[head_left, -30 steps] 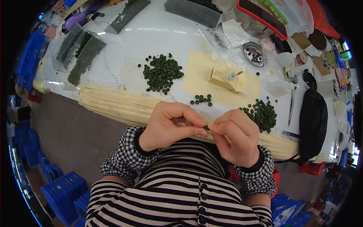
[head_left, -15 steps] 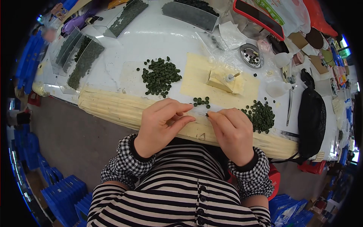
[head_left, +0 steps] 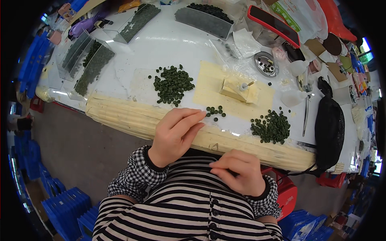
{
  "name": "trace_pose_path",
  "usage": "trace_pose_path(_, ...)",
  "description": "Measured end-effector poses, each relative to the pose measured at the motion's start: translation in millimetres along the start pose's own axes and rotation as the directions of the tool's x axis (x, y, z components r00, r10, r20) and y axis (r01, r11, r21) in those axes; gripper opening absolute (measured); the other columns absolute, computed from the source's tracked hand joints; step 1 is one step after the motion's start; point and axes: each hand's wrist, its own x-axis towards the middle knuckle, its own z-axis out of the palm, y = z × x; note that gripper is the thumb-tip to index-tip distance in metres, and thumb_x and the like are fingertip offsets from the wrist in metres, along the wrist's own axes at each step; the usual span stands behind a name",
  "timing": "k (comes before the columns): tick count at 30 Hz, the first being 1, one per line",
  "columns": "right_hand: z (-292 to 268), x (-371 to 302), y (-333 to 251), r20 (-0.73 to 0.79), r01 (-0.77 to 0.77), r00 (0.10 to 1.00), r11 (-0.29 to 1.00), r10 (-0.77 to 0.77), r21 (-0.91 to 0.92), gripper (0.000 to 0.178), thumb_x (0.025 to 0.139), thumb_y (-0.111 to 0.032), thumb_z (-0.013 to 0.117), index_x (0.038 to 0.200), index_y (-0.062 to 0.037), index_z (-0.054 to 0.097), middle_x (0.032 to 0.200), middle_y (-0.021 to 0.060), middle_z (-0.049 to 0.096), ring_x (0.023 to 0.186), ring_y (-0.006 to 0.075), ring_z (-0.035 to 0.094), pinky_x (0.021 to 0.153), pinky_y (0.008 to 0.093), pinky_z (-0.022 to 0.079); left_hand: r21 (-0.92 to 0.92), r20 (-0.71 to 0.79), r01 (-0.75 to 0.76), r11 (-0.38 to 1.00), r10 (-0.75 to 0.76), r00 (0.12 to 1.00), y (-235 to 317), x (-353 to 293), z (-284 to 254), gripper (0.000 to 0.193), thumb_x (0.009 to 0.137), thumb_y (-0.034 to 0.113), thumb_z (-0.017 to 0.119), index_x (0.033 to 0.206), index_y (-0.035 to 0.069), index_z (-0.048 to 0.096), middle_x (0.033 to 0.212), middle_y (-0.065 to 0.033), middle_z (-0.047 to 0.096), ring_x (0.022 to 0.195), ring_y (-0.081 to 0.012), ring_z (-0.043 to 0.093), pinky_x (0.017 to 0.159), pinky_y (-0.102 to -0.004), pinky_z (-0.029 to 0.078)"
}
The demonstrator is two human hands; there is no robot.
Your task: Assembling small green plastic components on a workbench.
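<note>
My left hand (head_left: 177,134) hovers over the padded table edge, thumb and forefinger apart with nothing visible between them. Just beyond its fingertips lies a small group of dark green, button-like round pieces (head_left: 214,111). My right hand (head_left: 240,172) is drawn back in front of my striped top, its thumb and forefinger slightly apart, and no piece shows in it. A big pile of the same green pieces (head_left: 173,85) lies beyond my left hand. Another pile (head_left: 272,127) lies at the right, close to the padded edge.
A yellowish block with a small upright pin (head_left: 240,89) stands on a yellow sheet (head_left: 205,86). Clear bins of green pieces (head_left: 94,66) stand at the far left. Farther right are a round metal dish (head_left: 265,64), a red-cased phone (head_left: 273,25) and a black mesh bag (head_left: 330,130).
My right hand has pulled back from the small group toward my body, and its pinch has loosened. One green piece now lies slightly nearer than the others. My left hand has hardly moved.
</note>
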Motion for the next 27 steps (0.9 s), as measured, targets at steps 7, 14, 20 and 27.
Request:
trace_pose_path(7, 19.9, -52.3, 48.2, 0.357, -0.315, 0.924, 0.803, 0.138, 0.505, 0.01, 0.088, -0.007, 0.067, 0.089, 0.0015, 0.071, 0.083, 0.0098, 0.068, 0.074, 0.0157, 0.063, 0.067, 0.0278, 0.048, 0.173, -0.119, -0.116, 0.978, 0.138, 0.983, -7.2, -93.4, -24.1, 0.022, 0.075, 0.001, 0.076, 0.092, 0.007, 0.064, 0.075, -0.0062, 0.056, 0.059, -0.0208, 0.052, 0.053, -0.0319, 0.044)
trace_pose_path(14, 42.1, -129.2, 112.3, -0.155, -0.512, 0.823, 0.832, 0.547, 0.215, 0.026, 0.092, -0.007, 0.062, 0.068, 0.0028, 0.056, 0.062, 0.0042, 0.054, 0.059, 0.0087, 0.046, 0.056, 0.0248, 0.037, 0.06, -0.035, 0.82, 0.57, -0.819, 0.572, -114.4, -252.9, -2.2, 0.02, 0.088, 0.018, 0.068, 0.1, 0.002, 0.064, 0.079, -0.013, 0.063, 0.065, -0.0257, 0.061, 0.06, -0.0375, 0.05)
trace_pose_path(20, 37.6, -184.9, 175.5, -0.542, -0.496, 0.7, 0.862, 0.466, 0.101, 0.018, 0.094, -0.009, 0.057, 0.094, 0.0077, 0.065, 0.08, 0.0144, 0.067, 0.073, 0.0163, 0.06, 0.073, 0.0295, 0.048, 0.41, 0.269, 0.911, 0.048, -0.961, -0.07, -136.6, -427.4, 21.4, 0.031, 0.092, 0.029, 0.061, 0.108, 0.003, 0.064, 0.099, -0.0174, 0.068, 0.085, -0.0298, 0.066, 0.078, -0.0418, 0.052)
trace_pose_path(27, 46.9, -186.8, 226.6, -0.701, -0.561, 0.294, 0.711, 0.65, 0.424, 0.027, 0.097, -0.017, 0.052, 0.101, 0.0067, 0.065, 0.098, 0.0166, 0.069, 0.095, 0.0242, 0.063, 0.091, 0.0366, 0.045, 0.348, 0.353, 0.933, -0.091, -0.909, -0.221, -94.0, -444.9, 57.9, 0.032, 0.093, 0.029, 0.06, 0.111, 0.003, 0.063, 0.103, -0.0178, 0.066, 0.089, -0.0302, 0.065, 0.08, -0.0417, 0.051)
